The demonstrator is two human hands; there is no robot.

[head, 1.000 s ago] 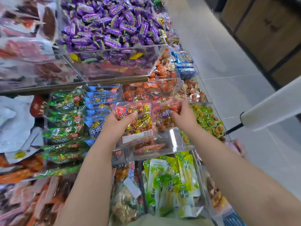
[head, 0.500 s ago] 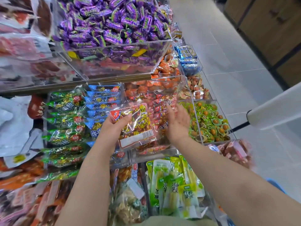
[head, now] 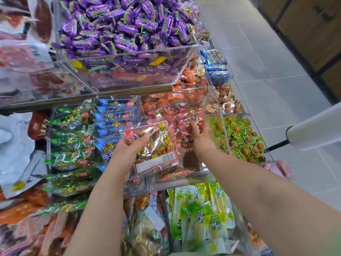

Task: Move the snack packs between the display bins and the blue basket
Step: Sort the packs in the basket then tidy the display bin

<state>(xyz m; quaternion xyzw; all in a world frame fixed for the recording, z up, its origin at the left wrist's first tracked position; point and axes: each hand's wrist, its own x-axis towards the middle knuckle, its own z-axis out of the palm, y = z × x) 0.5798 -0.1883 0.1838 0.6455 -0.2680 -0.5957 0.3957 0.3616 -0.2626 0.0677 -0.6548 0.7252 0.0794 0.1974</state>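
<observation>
My left hand (head: 127,152) grips a red snack pack (head: 156,145) full of gold-wrapped pieces, its white barcode label facing me, over the front of a clear acrylic bin (head: 184,179). My right hand (head: 202,137) reaches into that bin with fingers straight, touching the upright row of red snack packs (head: 186,119) at its back. One more red pack (head: 171,173) lies flat on the bin floor. The blue basket is not in view.
Green packs (head: 72,143) and blue packs (head: 114,115) fill the bin to the left. Purple candies (head: 125,34) are heaped in the upper bin. Green egg packs (head: 239,139) lie right, bamboo shoot packs (head: 201,217) below. A white roll (head: 313,130) juts in over the tiled aisle.
My right hand let go of the red pack it held, opened, and pushed deeper into the bin against the standing row. My left hand kept its pack, shifting slightly.
</observation>
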